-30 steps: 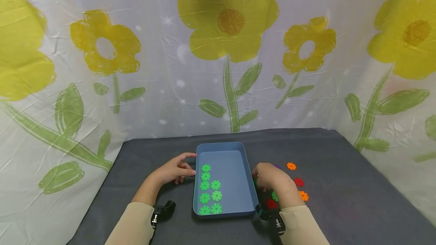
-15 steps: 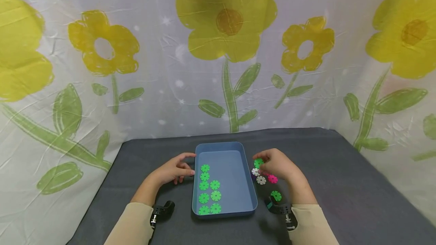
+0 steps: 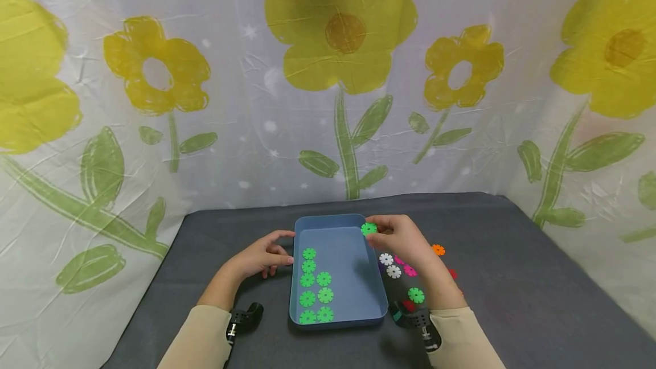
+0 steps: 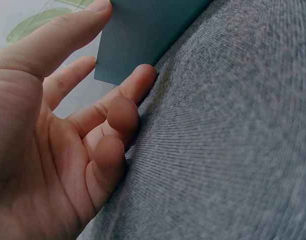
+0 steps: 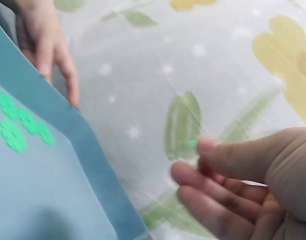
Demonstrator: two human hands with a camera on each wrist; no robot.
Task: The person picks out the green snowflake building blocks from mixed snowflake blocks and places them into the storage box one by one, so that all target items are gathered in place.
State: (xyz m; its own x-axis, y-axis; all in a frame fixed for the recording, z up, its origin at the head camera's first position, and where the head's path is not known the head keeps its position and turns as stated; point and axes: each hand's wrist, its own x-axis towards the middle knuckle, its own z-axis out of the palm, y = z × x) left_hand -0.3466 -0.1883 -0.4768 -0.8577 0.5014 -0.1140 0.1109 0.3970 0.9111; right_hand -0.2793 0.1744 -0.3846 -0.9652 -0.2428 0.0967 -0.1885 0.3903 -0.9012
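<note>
My right hand (image 3: 402, 238) pinches a green notched plastic disc (image 3: 368, 229) between thumb and fingers, above the right wall of a blue tray (image 3: 343, 244). Only a sliver of that green disc (image 5: 193, 143) shows in the right wrist view. At the tray's left wall my left hand (image 3: 263, 256) rests with thumb and index fingertips touching the rim. Its other fingers bend loosely and hold nothing, as the left hand (image 4: 68, 130) shows in the left wrist view. Inside the tray, several green discs (image 3: 308, 280) lie flat in two columns along the left side.
Right of the tray lie white discs (image 3: 393, 271), pink discs (image 3: 409, 270), a green disc (image 3: 416, 295) and an orange disc (image 3: 438, 249). Red discs are partly hidden by the right arm. A dark grey cloth (image 3: 512, 300) covers the table, with a flower-printed curtain (image 3: 246, 130) behind.
My right hand has picked up a green disc from the pile right of the tray and carried it left and away from me to the tray's right wall. The left hand has stayed put.
</note>
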